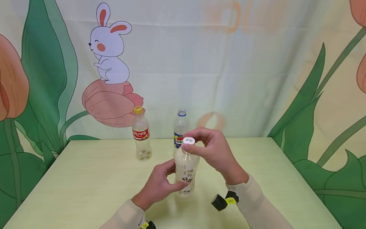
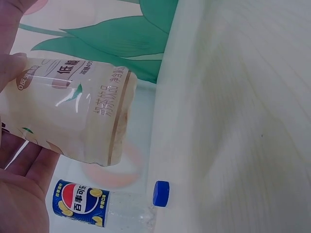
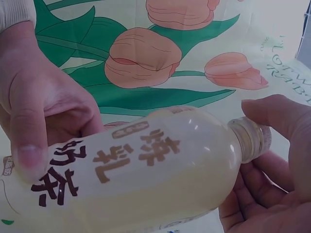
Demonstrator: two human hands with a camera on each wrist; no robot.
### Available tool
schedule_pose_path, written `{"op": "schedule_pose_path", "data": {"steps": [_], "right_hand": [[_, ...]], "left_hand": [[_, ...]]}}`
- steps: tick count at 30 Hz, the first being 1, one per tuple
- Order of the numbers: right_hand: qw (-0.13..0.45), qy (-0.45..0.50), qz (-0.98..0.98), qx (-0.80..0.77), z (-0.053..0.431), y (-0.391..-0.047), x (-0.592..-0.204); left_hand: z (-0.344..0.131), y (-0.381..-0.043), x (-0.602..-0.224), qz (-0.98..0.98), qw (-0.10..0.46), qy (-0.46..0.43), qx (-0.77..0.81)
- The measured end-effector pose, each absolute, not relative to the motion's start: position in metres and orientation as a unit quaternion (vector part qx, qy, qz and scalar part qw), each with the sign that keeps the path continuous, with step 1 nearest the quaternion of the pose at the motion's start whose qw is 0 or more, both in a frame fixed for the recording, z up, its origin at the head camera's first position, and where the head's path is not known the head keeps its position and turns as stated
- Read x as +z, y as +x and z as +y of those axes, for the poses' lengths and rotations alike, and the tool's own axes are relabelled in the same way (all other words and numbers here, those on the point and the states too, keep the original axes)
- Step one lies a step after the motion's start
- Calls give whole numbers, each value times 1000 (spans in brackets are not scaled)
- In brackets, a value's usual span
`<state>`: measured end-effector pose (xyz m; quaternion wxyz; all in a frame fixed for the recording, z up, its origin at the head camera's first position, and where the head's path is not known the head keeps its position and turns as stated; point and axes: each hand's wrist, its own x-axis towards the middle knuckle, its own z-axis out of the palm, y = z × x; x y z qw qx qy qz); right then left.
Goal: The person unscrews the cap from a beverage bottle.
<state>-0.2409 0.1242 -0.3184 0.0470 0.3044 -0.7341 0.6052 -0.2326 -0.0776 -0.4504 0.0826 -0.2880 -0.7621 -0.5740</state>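
Above the surface (image 1: 85,197), I hold the tea bottle (image 1: 187,168) just in front of the uncapped Pepsi (image 1: 178,135). My left hand (image 1: 160,181) wraps its body, thumb across the label; my right hand (image 1: 213,149) pinches the white cap (image 1: 189,140) between thumb and fingers. A sideways jerk could knock over the Pepsi behind; too light a left grip could let the glossy body spin if the cap were twisted; too hard a squeeze might dent it. Its long axis stands close to vertical, base down, cap end up.
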Motion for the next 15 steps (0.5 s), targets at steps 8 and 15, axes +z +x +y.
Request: {"op": "schedule_pose_path", "data": {"steps": [8, 15], "right_hand": [[-2, 325, -729, 602, 130, -247, -318], [-32, 339, -719, 606, 131, -247, -319]], "left_hand": [[-77, -231, -449, -760, 81, -288, -577], [-76, -231, -449, -756, 85, -291, -580]]}}
